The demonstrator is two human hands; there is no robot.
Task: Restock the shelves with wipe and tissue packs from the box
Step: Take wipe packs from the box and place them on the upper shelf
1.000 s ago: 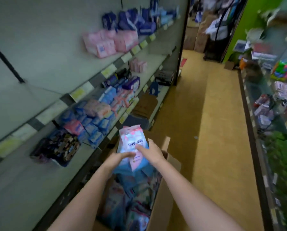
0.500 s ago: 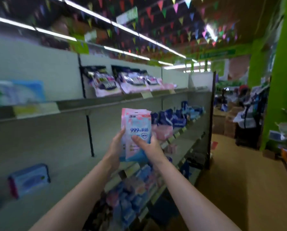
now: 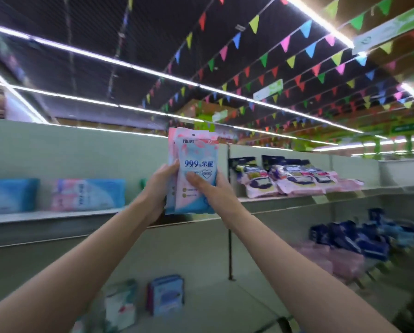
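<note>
Both the left hand (image 3: 161,186) and right hand (image 3: 209,188) grip seemingly 2 wipe packs (image 3: 196,174) at frame centre, not yet shelved; the top shelf (image 3: 297,200) behind is partly stocked.

arms: both bare, stretched forward and up, converging at centre | left hand (image 3: 161,186): fingers curled round the left edge of the wipe packs (image 3: 196,169), thumb toward the camera | right hand (image 3: 212,188): grips the packs' lower right, thumb pressed flat on the front | wrists: close together, packs upright between them
</note>
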